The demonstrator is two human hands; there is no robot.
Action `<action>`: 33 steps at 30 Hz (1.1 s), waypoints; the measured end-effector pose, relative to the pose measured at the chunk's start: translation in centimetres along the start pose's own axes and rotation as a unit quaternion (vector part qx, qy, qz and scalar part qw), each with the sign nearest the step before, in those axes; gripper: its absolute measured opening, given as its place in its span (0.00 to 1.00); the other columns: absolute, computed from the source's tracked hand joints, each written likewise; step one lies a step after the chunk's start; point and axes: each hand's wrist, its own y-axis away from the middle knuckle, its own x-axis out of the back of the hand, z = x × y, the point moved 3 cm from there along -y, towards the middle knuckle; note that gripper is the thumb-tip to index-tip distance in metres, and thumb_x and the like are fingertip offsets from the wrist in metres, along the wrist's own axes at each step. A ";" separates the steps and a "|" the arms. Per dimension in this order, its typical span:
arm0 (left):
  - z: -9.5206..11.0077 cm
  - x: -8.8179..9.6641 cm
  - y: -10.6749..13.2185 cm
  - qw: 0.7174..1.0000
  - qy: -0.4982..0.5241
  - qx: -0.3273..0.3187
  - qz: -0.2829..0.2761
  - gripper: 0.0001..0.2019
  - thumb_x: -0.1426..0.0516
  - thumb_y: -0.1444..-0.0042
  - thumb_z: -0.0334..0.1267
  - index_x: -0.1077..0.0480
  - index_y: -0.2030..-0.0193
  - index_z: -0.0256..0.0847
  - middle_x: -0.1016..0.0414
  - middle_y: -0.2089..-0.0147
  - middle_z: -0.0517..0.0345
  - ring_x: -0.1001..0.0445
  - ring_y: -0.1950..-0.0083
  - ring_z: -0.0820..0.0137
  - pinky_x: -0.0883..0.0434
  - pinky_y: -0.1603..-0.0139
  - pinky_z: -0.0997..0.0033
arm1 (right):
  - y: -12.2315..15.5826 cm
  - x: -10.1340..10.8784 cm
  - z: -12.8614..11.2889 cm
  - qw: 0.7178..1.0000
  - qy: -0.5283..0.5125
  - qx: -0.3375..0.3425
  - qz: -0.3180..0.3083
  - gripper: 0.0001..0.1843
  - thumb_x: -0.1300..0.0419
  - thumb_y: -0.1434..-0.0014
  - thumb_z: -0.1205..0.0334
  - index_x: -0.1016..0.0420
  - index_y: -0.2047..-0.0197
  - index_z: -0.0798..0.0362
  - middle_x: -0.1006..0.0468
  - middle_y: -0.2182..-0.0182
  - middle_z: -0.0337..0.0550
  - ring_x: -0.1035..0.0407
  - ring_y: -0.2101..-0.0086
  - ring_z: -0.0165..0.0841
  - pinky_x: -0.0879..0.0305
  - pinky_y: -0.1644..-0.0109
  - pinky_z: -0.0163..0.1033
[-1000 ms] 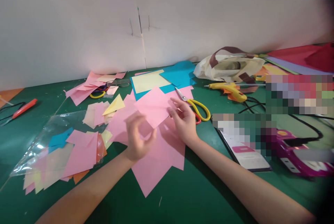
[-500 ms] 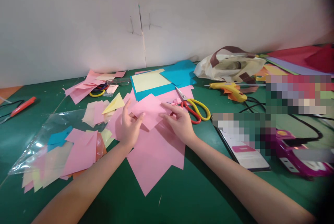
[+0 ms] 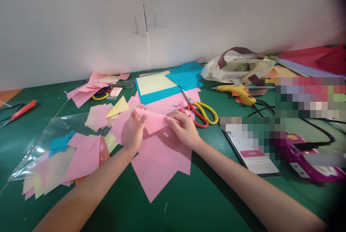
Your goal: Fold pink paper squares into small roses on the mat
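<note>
A small piece of pink paper (image 3: 154, 121), folded over into a triangle-like shape, is held up between both hands. My left hand (image 3: 134, 131) pinches its left corner with the thumb in front. At the opposite corner, my right hand (image 3: 183, 128) closes thumb and fingers on the paper; the right fingertips are partly hidden. Beneath the hands lie larger pink sheets (image 3: 159, 170), overlapping on the green table (image 3: 205, 196). Just beyond my right hand are scissors (image 3: 202, 113) with red and yellow handles, and a small crumpled pink paper piece (image 3: 183, 108) beside them.
Blue sheets (image 3: 186, 75) and a cream sheet (image 3: 155, 83) lie near the wall. Left is a clear plastic bag (image 3: 35, 152) with paper pieces (image 3: 83, 156). On the right are a phone (image 3: 251, 156), a yellow glue gun (image 3: 238, 93), a magenta device (image 3: 305, 163) and a cloth bag (image 3: 216, 69).
The small pink paper went from a flat, open square to folded over. My left fingers, raised before, have curled down onto its corner; my right hand keeps its grip nearly in place.
</note>
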 end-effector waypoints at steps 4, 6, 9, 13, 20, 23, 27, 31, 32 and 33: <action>-0.1 -0.2 0.4 0.999 -0.025 0.036 -0.013 0.16 0.43 0.47 0.52 0.31 0.69 0.40 0.29 0.70 0.58 0.30 0.66 0.68 0.35 0.69 0.73 | 0.2 -0.2 -0.5 0.999 0.012 -0.026 -0.031 0.08 0.44 0.42 0.61 0.26 0.68 0.53 0.23 0.71 0.42 0.29 0.68 0.33 0.34 0.63 0.38; 0.2 -0.4 0.6 0.996 -0.081 0.021 -0.029 0.15 0.43 0.47 0.51 0.32 0.72 0.39 0.32 0.73 0.60 0.33 0.69 0.70 0.37 0.71 0.74 | 0.4 -0.5 -0.6 0.998 0.010 -0.036 -0.058 0.08 0.44 0.42 0.61 0.26 0.67 0.54 0.22 0.72 0.42 0.30 0.70 0.32 0.34 0.65 0.37; 0.8 -0.7 1.0 0.985 -0.157 -0.012 -0.069 0.15 0.47 0.43 0.49 0.36 0.73 0.40 0.38 0.75 0.62 0.37 0.71 0.72 0.39 0.72 0.74 | 0.6 -0.8 -0.6 0.994 0.008 -0.038 -0.107 0.12 0.44 0.42 0.59 0.28 0.73 0.55 0.26 0.77 0.40 0.34 0.75 0.29 0.38 0.70 0.34; 0.7 -1.1 1.5 0.967 -0.219 -0.042 -0.127 0.13 0.49 0.41 0.47 0.41 0.71 0.42 0.42 0.74 0.64 0.38 0.71 0.71 0.39 0.70 0.72 | 0.8 -1.0 -0.3 0.989 -0.002 -0.053 -0.137 0.15 0.46 0.41 0.58 0.35 0.78 0.55 0.34 0.81 0.36 0.41 0.78 0.26 0.44 0.74 0.33; 0.0 -1.4 2.1 0.948 -0.221 -0.018 -0.230 0.13 0.41 0.48 0.44 0.40 0.61 0.43 0.35 0.68 0.62 0.31 0.64 0.66 0.34 0.64 0.69 | 0.7 -0.9 -0.3 0.988 -0.016 -0.049 -0.145 0.19 0.50 0.38 0.56 0.45 0.79 0.52 0.45 0.82 0.32 0.49 0.78 0.25 0.51 0.74 0.33; 0.3 -1.7 2.5 0.940 -0.189 -0.014 -0.284 0.15 0.41 0.47 0.42 0.41 0.56 0.43 0.31 0.61 0.57 0.30 0.55 0.63 0.33 0.57 0.65 | 0.8 -0.9 -0.4 0.988 -0.020 -0.032 -0.151 0.20 0.52 0.36 0.54 0.48 0.78 0.52 0.47 0.81 0.31 0.50 0.78 0.25 0.52 0.75 0.33; 0.7 -2.1 3.0 0.923 -0.161 -0.009 -0.348 0.16 0.42 0.45 0.40 0.43 0.53 0.45 0.33 0.54 0.53 0.32 0.49 0.61 0.33 0.51 0.61 | 1.0 -1.0 -0.5 0.985 -0.032 -0.010 -0.169 0.21 0.54 0.35 0.54 0.48 0.78 0.52 0.47 0.81 0.32 0.50 0.78 0.25 0.51 0.74 0.33; 0.9 -2.3 3.1 0.920 -0.133 -0.007 -0.367 0.16 0.42 0.45 0.38 0.44 0.52 0.46 0.33 0.53 0.54 0.32 0.49 0.62 0.34 0.49 0.60 | 1.0 -0.9 -0.6 0.991 -0.009 0.017 -0.132 0.21 0.53 0.35 0.56 0.52 0.79 0.51 0.49 0.82 0.31 0.52 0.80 0.24 0.54 0.76 0.34; 0.9 -2.3 3.1 0.921 -0.127 -0.006 -0.368 0.16 0.42 0.45 0.38 0.43 0.52 0.46 0.33 0.53 0.54 0.32 0.48 0.62 0.35 0.48 0.60 | 1.0 -0.8 -0.6 0.993 -0.004 0.019 -0.118 0.22 0.53 0.35 0.56 0.52 0.79 0.51 0.49 0.82 0.31 0.53 0.80 0.24 0.54 0.76 0.34; 0.8 -2.2 3.0 0.924 -0.122 -0.003 -0.363 0.16 0.42 0.45 0.38 0.43 0.52 0.46 0.33 0.53 0.55 0.32 0.48 0.63 0.35 0.48 0.60 | 1.0 -0.8 -0.5 0.994 -0.005 0.018 -0.105 0.22 0.53 0.35 0.56 0.52 0.79 0.51 0.49 0.82 0.31 0.53 0.80 0.24 0.54 0.76 0.34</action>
